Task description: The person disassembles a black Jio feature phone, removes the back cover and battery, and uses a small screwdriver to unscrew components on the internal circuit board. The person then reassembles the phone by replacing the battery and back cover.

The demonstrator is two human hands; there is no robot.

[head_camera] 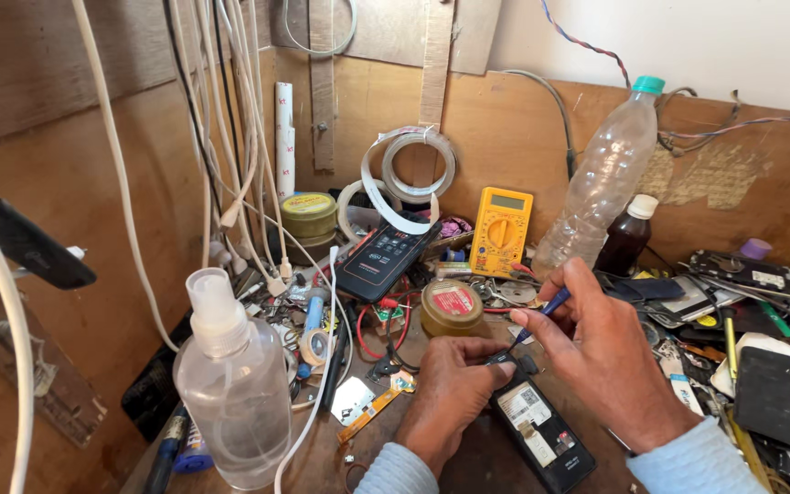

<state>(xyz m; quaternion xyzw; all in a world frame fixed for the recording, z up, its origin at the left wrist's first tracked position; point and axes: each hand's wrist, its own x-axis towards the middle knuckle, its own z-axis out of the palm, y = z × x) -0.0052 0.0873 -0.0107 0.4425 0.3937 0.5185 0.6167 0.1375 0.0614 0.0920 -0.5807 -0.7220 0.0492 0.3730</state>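
Observation:
An opened black phone [546, 434] lies back-up on the wooden bench in front of me. My left hand [445, 393] rests on its upper left corner, fingers curled and pinching at the phone's top edge. My right hand [610, 361] holds a thin blue-handled screwdriver [541, 316], its tip pointing down to the top of the phone, close to my left fingertips. Both sleeves are light blue. A small orange flex strip [377, 407] lies just left of my left hand.
A clear spray bottle [230, 384] stands at the near left. Behind the phone sit a round tin [452, 308], a yellow multimeter [501, 230], a plastic water bottle [601, 178], a dark brown bottle [628, 233]. Phone parts clutter the right. White cables [230, 137] hang at left.

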